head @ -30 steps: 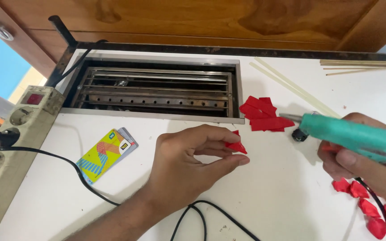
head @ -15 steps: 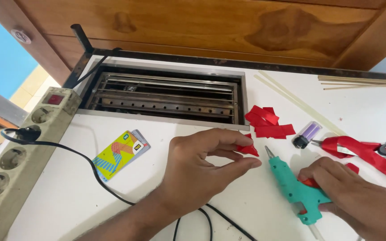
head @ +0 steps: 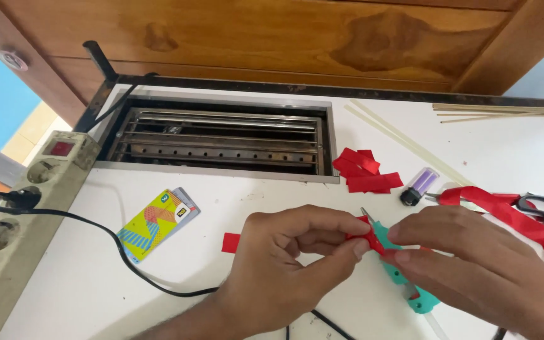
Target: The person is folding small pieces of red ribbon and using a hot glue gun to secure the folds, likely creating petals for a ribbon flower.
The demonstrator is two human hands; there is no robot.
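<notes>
From the head camera I see my left hand point(head: 284, 264) curled over the white surface point(head: 83, 289), thumb and fingers closed in a pinch on a small red ribbon piece point(head: 365, 237) near the middle of the view. My right hand point(head: 480, 264) meets it from the other side, fingers extended and close together, their tips touching the same red ribbon piece; I cannot tell whether it truly grips or only presses. Directly under both hands lies a teal glue gun point(head: 404, 280), flat on the surface with its metal nozzle pointing up-left just beside the pinched piece. A separate small red square point(head: 230, 242) lies on the surface just left of my left hand. Farther up, near the edge of a metal grate point(head: 221, 141) sunk into the surface, sits a pile of cut red ribbon strips point(head: 365, 173), with a purple lighter point(head: 418, 187) just to its right. A long red ribbon point(head: 511, 211) runs to the right behind my right hand, beside black-handled scissors point(head: 543, 206). A yellow card packet point(head: 157, 221) lies to the left, near a black cable point(head: 96, 223) leading from a beige power strip point(head: 26, 208).
</notes>
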